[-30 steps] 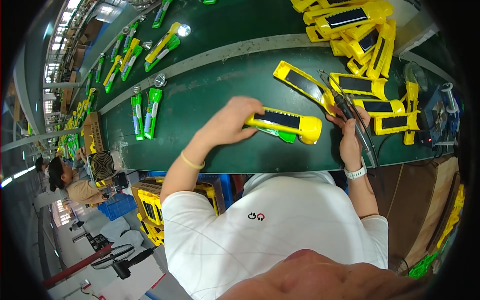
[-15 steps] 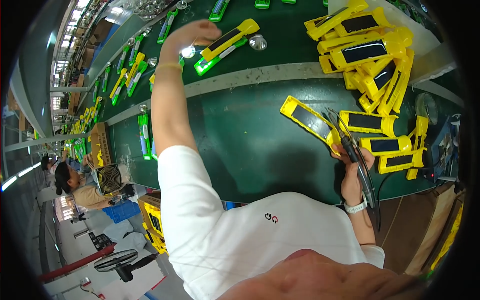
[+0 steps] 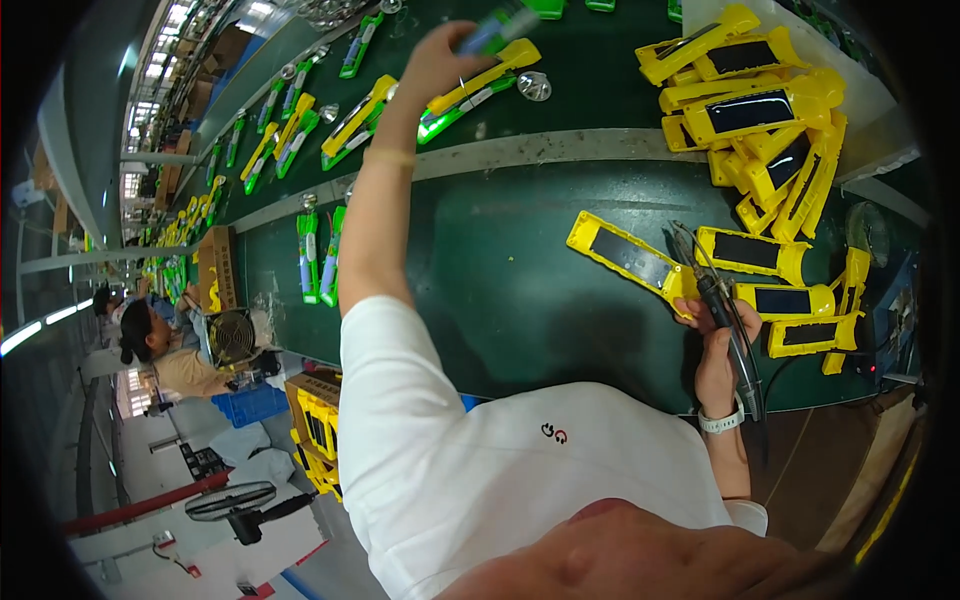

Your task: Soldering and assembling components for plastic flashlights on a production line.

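Note:
At the far side, my left hand (image 3: pixel 440 62) is closed on the end of a green flashlight housing (image 3: pixel 496 28), which is smeared by motion. Just below that hand, a yellow shell (image 3: pixel 508 60) with a dark panel lies on a green housing (image 3: pixel 462 110), a round silver reflector (image 3: pixel 534 86) beside them. My right hand (image 3: pixel 718 345), low on the right, holds a soldering iron (image 3: pixel 716 296) with a black handle and a yellow flashlight shell (image 3: pixel 630 260) together. The shell tilts up to the left over the green tabletop, its dark panel facing up.
A heap of yellow shells (image 3: pixel 755 110) fills the far right; several more (image 3: pixel 750 252) lie beside my right hand. A metal rail (image 3: pixel 520 147) crosses the table. Green housings (image 3: pixel 308 255) stand at left. A co-worker (image 3: pixel 165 350) sits beyond a cardboard box (image 3: pixel 217 265).
My left hand has moved right and away from me and now grips a green housing that lay on the far strip. My right hand still holds the iron and shell. The view has shifted slightly.

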{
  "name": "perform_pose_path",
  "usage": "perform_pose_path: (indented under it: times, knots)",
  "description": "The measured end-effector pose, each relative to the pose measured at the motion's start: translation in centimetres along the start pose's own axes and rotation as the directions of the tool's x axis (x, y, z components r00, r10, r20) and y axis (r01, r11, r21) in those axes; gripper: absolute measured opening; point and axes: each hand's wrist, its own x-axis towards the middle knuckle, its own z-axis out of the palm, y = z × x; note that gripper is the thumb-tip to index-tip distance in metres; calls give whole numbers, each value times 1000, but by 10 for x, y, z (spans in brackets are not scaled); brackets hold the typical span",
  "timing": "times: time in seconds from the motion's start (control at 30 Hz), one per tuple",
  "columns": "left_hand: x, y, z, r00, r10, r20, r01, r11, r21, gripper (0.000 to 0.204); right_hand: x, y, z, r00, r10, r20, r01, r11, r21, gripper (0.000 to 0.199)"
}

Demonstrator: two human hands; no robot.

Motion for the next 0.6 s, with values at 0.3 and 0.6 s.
perform_pose_path:
  times: [0.3,0.6]
  knots:
    - [-243,91,81,842,425,333,-435,899,-47,50,-5,-4,10,992,82,91,-85,996,35,42]
    - [-278,69,59,957,273,103,-283,954,97,62,-8,-4,-13,929,-193,-316,253,954,162,32]
